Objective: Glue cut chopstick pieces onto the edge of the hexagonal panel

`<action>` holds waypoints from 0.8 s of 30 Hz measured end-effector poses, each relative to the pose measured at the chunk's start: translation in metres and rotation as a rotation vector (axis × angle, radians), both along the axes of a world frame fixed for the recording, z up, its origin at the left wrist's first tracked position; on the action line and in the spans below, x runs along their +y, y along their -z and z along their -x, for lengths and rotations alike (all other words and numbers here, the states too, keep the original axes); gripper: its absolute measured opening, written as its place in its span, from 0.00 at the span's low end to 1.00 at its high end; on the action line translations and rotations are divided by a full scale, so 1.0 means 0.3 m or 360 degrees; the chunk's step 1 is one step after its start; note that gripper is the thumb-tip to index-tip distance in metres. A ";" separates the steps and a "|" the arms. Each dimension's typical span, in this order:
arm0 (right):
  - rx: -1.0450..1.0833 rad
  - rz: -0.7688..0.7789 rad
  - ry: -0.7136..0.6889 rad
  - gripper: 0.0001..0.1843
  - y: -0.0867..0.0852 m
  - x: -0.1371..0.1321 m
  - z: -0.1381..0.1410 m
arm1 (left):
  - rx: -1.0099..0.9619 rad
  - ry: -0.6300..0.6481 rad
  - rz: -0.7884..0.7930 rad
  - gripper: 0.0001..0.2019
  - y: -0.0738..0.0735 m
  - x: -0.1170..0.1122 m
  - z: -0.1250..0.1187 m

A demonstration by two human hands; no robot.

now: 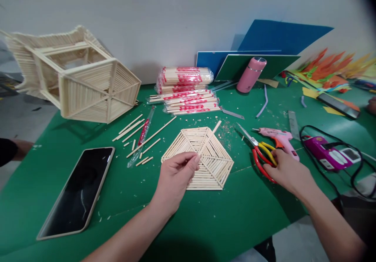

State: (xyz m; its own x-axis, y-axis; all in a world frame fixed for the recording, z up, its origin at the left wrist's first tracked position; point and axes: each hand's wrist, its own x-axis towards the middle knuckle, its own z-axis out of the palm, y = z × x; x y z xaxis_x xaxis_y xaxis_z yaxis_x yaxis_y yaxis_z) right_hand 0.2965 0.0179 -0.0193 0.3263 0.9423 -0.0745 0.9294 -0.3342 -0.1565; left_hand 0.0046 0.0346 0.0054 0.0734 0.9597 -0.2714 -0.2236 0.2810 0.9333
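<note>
My left hand (pixel 176 176) pinches one end of a thin wooden stick (pixel 211 133), which slants up to the right over a flat hexagonal panel of glued sticks (pixel 216 164) on the green table. My right hand (pixel 286 170) rests on the red and yellow handles of a pair of scissors (pixel 260 152), fingers curled around them; the blades point up and left. A pink glue gun (pixel 279 138) lies just behind the scissors.
A large stick-built hexagonal frame (pixel 76 78) sits at back left. A phone (pixel 79 189) lies front left. Loose sticks (pixel 135 131), wrapped chopstick packs (pixel 186 91), a pink bottle (pixel 251 74), a purple device with black cable (pixel 326 154), a ruler (pixel 293 124) and coloured paper (pixel 329 72) lie around.
</note>
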 end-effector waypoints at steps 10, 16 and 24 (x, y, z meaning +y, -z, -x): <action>0.0438 -0.0168 -0.0257 0.19 -0.023 -0.126 0.088 | -0.0206 0.0090 0.0191 0.07 -0.012 0.003 -0.001; 0.0939 0.0041 -0.0433 0.22 -0.078 -0.158 0.235 | -0.0218 0.0098 0.0194 0.08 -0.021 0.005 -0.007; 0.0865 0.0320 -0.0536 0.30 -0.121 -0.153 0.286 | -0.0223 0.0112 0.0199 0.09 -0.022 -0.012 -0.011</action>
State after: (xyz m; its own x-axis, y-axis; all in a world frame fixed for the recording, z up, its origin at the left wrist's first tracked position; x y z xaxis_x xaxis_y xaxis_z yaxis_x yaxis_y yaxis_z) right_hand 0.2108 -0.0280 0.0170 -0.1166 0.9368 -0.3298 0.7946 -0.1112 -0.5968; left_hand 0.0078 0.0309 0.0120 0.1843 0.9103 -0.3707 -0.3248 0.4124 0.8511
